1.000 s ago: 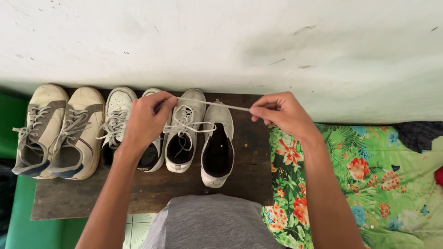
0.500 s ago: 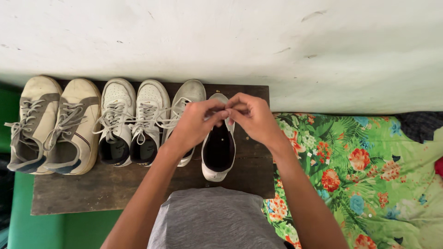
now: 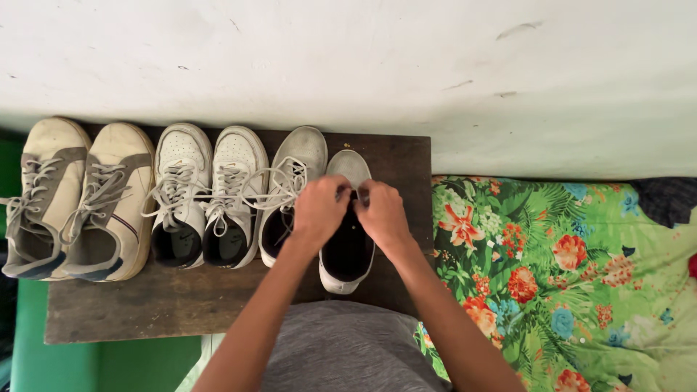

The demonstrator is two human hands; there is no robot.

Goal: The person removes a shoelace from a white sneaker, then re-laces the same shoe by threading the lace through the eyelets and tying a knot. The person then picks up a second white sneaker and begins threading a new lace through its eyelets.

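Observation:
Several worn sneakers stand in a row on a dark wooden bench [image 3: 181, 305], toes toward the wall. The rightmost one, a grey-white sneaker [image 3: 348, 254] with a dark inside, has both my hands over its front. My left hand [image 3: 319, 210] and my right hand [image 3: 381, 214] are close together, fingers pinched at the shoe's lace holes. The lace itself is hidden under my fingers. Next to it stands its laced partner sneaker [image 3: 294, 174], whose loose white laces spread to the left.
Left of those stand a white sneaker pair [image 3: 207, 196] and a beige sneaker pair [image 3: 76, 199]. A white wall [image 3: 363, 65] runs behind the bench. A green floral cloth [image 3: 559, 276] lies to the right, a green surface [image 3: 72, 366] at lower left. My grey-clothed lap [image 3: 348, 356] is at the bottom.
A second ago my hands were apart, stretching a white lace above the shoes. They came together and dropped onto the front of the rightmost sneaker.

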